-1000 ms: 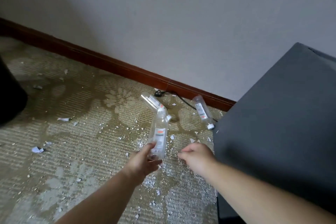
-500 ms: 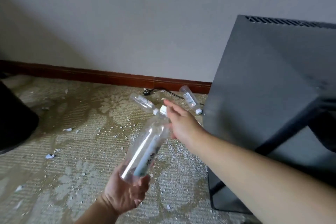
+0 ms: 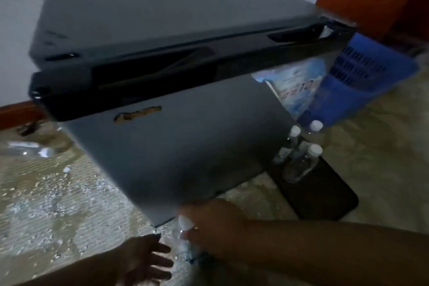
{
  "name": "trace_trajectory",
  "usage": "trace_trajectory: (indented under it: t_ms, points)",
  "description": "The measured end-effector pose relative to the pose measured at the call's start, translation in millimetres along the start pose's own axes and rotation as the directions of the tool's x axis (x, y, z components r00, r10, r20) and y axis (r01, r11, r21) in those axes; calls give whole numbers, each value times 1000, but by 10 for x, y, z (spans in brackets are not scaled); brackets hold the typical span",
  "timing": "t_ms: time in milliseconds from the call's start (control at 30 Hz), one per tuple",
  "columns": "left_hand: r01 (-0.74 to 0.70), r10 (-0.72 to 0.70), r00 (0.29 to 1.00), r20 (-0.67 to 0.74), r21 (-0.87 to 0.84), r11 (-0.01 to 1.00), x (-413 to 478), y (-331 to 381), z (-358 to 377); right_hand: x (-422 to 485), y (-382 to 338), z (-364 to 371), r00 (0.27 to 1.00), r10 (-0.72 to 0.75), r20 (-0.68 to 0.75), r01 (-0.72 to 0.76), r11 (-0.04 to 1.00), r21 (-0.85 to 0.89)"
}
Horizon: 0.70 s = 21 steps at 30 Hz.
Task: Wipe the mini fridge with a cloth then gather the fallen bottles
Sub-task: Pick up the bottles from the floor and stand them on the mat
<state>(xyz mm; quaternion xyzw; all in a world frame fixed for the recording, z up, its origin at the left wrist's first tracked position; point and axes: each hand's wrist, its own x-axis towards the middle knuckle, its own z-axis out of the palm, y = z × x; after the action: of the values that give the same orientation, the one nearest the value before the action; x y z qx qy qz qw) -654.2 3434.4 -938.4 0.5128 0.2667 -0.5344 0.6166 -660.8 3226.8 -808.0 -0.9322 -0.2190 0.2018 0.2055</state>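
The dark grey mini fridge (image 3: 162, 151) fills the middle of the view, its black door top facing me. Below its front corner my right hand (image 3: 216, 227) grips a clear plastic bottle (image 3: 185, 247) just under its white cap. My left hand (image 3: 148, 260) hangs beside the bottle with fingers spread, holding nothing. Three clear bottles (image 3: 301, 158) with white caps stand upright on a black tray (image 3: 325, 195) to the right of the fridge. One more fallen bottle (image 3: 30, 147) lies blurred on the carpet at far left.
A blue plastic basket (image 3: 362, 76) with a printed packet in it sits behind the tray. The patterned carpet (image 3: 58, 204) is strewn with white crumbs. A wooden skirting (image 3: 16, 114) runs along the wall at left, and an orange-brown panel stands at top right.
The bottle has passed from my left hand to my right, and my left hand now hangs open. My view has swung right, from the fridge's side to its front and the tray.
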Motion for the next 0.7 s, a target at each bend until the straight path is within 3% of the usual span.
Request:
trace_trajectory:
  t_ms: [133, 267, 367, 533, 700]
  points:
    - [-88, 91, 996, -8, 188, 978, 160, 552, 1309, -489, 920, -332, 968, 221, -117, -218, 975, 38]
    - [-235, 234, 972, 36, 235, 943, 559, 822, 2386, -890, 1689, -505, 886, 420, -198, -400, 907, 133]
    - [-237, 218, 970, 105, 244, 940, 745, 769, 3023, -1196, 2208, -535, 830, 522, -198, -499, 853, 154]
    - [-263, 235, 962, 137, 252, 931, 1096, 662, 3679, -1444, 2829, -631, 697, 662, -276, -613, 750, 250]
    - [-225, 219, 974, 49, 257, 940, 1187, 724, 3893, -1441, 3281, -740, 535, 734, -418, -635, 676, 373]
